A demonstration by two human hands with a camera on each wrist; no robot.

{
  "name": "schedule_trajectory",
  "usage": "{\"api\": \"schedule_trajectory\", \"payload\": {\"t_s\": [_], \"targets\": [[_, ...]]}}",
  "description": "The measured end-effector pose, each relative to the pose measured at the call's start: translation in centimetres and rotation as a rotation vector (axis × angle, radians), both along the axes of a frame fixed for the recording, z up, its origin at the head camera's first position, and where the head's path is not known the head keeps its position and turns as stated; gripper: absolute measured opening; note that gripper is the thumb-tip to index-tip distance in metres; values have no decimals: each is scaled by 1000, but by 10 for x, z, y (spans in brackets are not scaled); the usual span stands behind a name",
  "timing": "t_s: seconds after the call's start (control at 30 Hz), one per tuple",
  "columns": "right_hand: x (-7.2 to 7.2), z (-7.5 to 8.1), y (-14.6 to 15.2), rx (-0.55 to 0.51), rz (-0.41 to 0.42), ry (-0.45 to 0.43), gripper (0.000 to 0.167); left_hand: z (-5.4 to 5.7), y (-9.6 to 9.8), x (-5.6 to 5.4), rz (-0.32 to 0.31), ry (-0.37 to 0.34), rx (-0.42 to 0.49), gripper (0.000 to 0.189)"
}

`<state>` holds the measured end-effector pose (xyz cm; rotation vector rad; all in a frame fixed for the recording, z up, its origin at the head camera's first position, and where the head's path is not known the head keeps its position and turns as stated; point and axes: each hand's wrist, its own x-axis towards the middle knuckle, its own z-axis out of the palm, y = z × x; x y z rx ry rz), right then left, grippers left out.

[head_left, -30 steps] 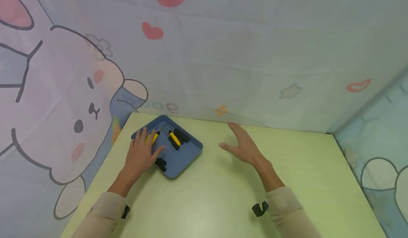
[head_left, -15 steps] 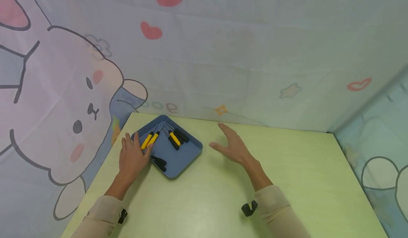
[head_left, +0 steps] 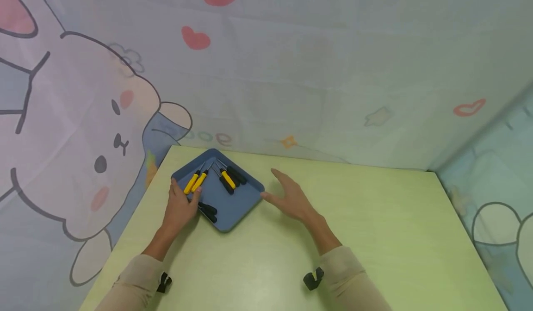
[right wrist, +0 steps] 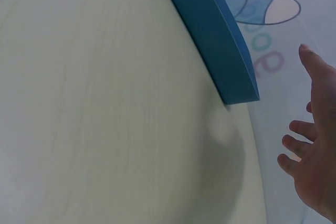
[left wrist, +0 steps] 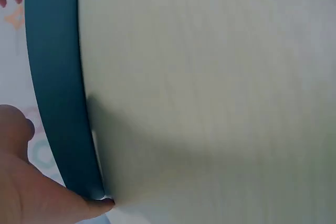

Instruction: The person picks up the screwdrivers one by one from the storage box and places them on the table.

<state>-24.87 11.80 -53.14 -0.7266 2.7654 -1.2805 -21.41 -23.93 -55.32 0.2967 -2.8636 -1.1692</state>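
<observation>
A blue rectangular tray (head_left: 235,208) lies at an angle on the table, holding several screwdrivers with thin metal shafts. Two yellow-handled screwdrivers (head_left: 195,181) are on its left. Black and black-and-yellow handles (head_left: 228,180) cluster toward the back, and black handles (head_left: 209,212) lie near the front left edge. My left hand (head_left: 180,209) grips the tray's left corner, thumb over the rim; the left wrist view shows a finger at the bottom edge of the tray wall (left wrist: 58,77). My right hand (head_left: 293,202) is spread with nothing in it, its thumb tip right by the tray's right corner.
The pale yellow-green table (head_left: 395,227) extends to the right and front of the tray. A printed cloth (head_left: 325,79) with hearts and a rabbit hangs behind and at the sides. Black wrist mounts (head_left: 313,278) hang by both sleeves.
My left hand has drawn back from above the screwdrivers to the tray's left corner and now grips it. My right hand has moved left to the tray's right corner.
</observation>
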Motion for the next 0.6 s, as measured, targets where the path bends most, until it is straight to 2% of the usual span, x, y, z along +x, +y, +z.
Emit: {"api": "schedule_trajectory", "payload": {"t_s": [0.17,0.33,0.53,0.6], "targets": [[0,-10,-9,-12,25,17,79,3,3,-2,26,-59,118,101],[-3,-16,-17,-45,23,20,75,11,12,-3,62,-62,226,100],[-10,-20,-28,-83,18,-46,77,11,17,2,70,51,399,86],[-12,-20,-32,-84,26,-59,76,10,17,4,77,57,437,84]]}}
